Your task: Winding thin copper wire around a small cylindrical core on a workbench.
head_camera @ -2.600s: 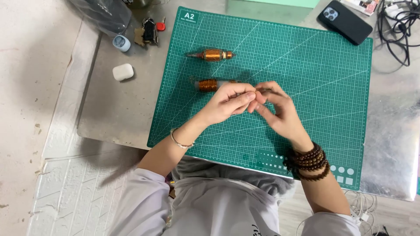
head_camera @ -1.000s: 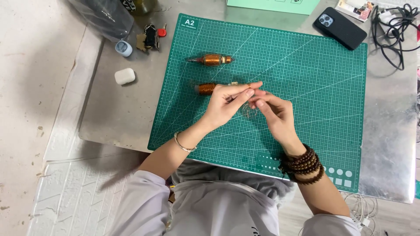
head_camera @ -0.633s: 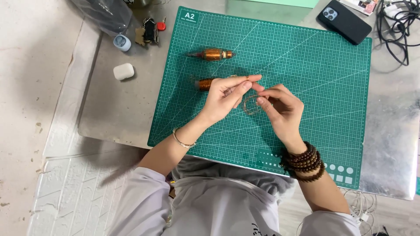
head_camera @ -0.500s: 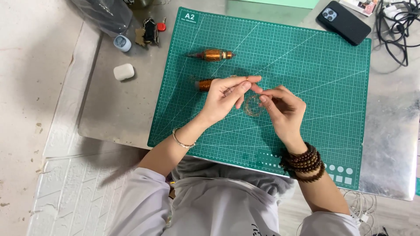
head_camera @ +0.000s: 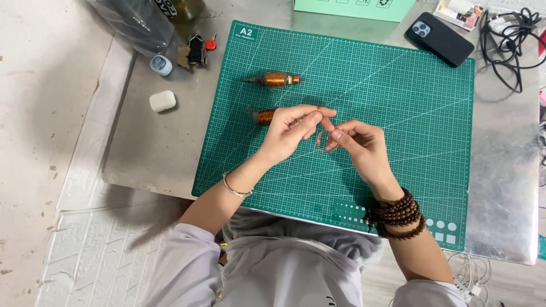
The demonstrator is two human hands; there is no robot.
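Over the middle of the green cutting mat (head_camera: 398, 113), my left hand (head_camera: 293, 133) and my right hand (head_camera: 361, 145) meet, both pinching a thin copper wire (head_camera: 323, 138) bent into a small loop between the fingertips. A spool of copper wire (head_camera: 264, 116) lies on the mat just left of my left hand, partly hidden by it. A second copper spool (head_camera: 276, 79) lies farther back. My right wrist wears dark bead bracelets; my left wrist wears a thin bangle.
A black phone (head_camera: 439, 38) lies at the mat's far right corner beside tangled black cables (head_camera: 512, 34). A white earbud case (head_camera: 162, 100), a small blue cap (head_camera: 161, 65) and keys (head_camera: 196, 50) sit left of the mat. A green box (head_camera: 352, 8) stands behind.
My hands, pressed together 2.6 seconds ago, have drawn slightly apart. The right hand has lowered a little and a small wire loop now shows between the fingertips.
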